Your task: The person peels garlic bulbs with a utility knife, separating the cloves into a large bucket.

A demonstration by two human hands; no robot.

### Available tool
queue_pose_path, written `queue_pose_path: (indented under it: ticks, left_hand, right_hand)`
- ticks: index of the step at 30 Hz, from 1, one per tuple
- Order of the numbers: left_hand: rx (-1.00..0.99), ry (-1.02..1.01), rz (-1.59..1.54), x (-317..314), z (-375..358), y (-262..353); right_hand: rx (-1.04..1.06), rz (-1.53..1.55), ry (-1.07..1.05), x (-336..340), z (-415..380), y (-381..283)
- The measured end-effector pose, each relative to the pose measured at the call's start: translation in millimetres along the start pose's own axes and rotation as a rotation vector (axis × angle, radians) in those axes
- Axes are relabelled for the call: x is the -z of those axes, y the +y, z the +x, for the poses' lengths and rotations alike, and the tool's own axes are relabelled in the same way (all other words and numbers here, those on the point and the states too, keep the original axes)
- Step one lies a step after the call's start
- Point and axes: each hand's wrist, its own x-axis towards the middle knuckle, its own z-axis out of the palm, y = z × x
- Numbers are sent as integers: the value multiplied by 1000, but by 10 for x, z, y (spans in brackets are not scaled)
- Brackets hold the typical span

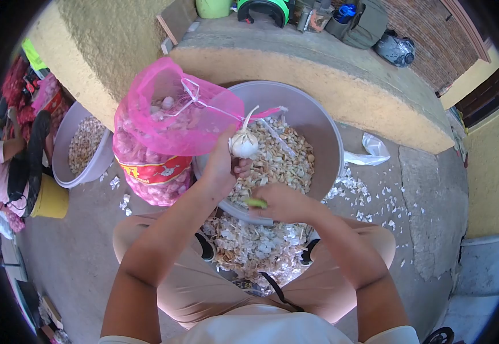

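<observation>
A whole white garlic bulb (243,144), its stem pointing up, is held in the fingers of my left hand (222,163) above the large grey basin (323,129). My right hand (284,203) is closed around a small green-handled tool (255,203) near the basin's front rim. Loose garlic cloves (295,157) lie in the basin. To the left of my left hand stands a pink mesh sack (155,140) of garlic with a red and yellow label. White and brown peelings (261,243) are heaped on the ground between my feet.
Another basin (83,166) with cloves stands at the left, beside a seated person (17,163) and a yellow bucket (51,198). A concrete ledge (312,69) runs behind the basin, with a green bag (364,26) on it. A plastic bag (370,151) lies at the right.
</observation>
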Motion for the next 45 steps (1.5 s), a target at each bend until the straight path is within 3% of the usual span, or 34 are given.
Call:
queue_pose_path:
  ticks: [1,4,7,10,13,16,19,22,28,40,45]
  left_hand:
    - [-5,-17,10,2,-16,5]
    - [-14,-57,27,46,-18,12]
    - [-46,-32,109,34,-48,26]
    - [-89,-29,198,5,-74,21]
    - [-128,69,247,-82,-97,13]
    - [-146,122,300,-157,-115,-3]
    - [-171,110,341,-155,-88,-25]
    - [-184,116,367,-147,-76,-57]
    - [-169,96,399,-100,-52,-86]
    - [-187,89,430,-111,-84,-117]
    - [-182,110,435,-93,-34,-155]
  right_hand:
    - [-11,27,-190,46,-47,-40]
    - [166,145,-431,191,-169,-104]
    - [-112,301,-97,318,-264,-180]
    - [-50,586,303,454,-289,-152]
    - [-89,622,385,526,-304,-183]
    - [-1,442,469,461,-224,-90]
    - [-48,284,491,460,-196,-90]
    - [-171,325,408,445,-179,-115]
    - [-61,219,416,409,-148,-101]
    - [-154,44,326,457,-143,-232]
    - [-120,-181,330,361,-86,-110]
